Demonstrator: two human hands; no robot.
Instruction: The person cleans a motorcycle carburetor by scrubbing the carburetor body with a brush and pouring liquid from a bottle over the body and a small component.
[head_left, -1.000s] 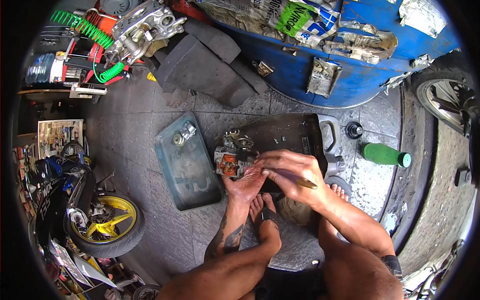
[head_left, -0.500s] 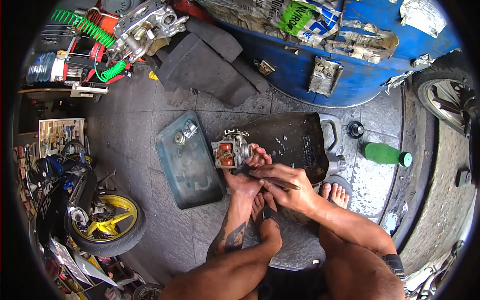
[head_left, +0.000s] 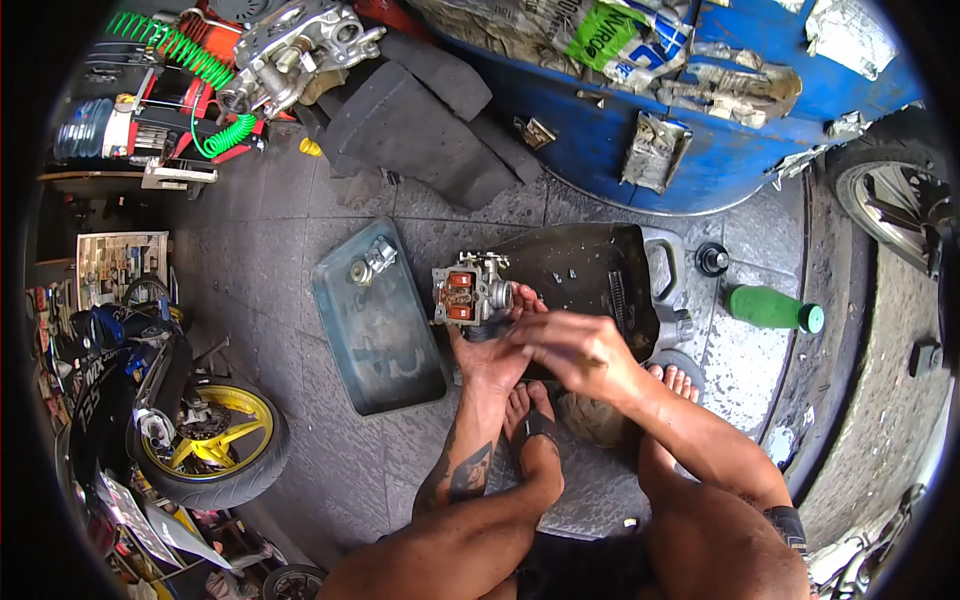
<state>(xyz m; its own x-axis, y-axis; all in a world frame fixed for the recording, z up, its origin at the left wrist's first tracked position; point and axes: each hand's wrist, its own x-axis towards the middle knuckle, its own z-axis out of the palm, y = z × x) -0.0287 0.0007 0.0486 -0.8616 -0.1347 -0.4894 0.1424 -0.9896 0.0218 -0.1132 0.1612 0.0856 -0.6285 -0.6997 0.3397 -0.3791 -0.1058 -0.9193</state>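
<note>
My left hand (head_left: 490, 355) is closed around a carburetor (head_left: 460, 297), whose open underside with orange-brown floats faces up. Just right of it, my right hand (head_left: 575, 350) is curled and smeared by motion, its fingers near the carburetor's lower right side. A dark blurred streak by those fingers fits the slim stick-like tool seen there half a second ago; its tip cannot be made out. Beneath the hands lies a dark, cut-open plastic canister (head_left: 590, 285). To the left, a grey-blue tray (head_left: 385, 405) holds small silver metal parts (head_left: 374, 261).
A green bottle (head_left: 765, 307) and a black round cap-like part (head_left: 711, 259) are on the right. The blue drum (head_left: 600, 150) stands ahead, beside dark foam-like blocks (head_left: 410, 135). A motorcycle with a yellow wheel (head_left: 225, 440) is at left. A larger metal engine part (head_left: 300, 55) sits upper left.
My right hand has shifted slightly up and is now blurred, with the tool's handle no longer distinct. The carburetor has turned and moved a little to the right in my left hand.
</note>
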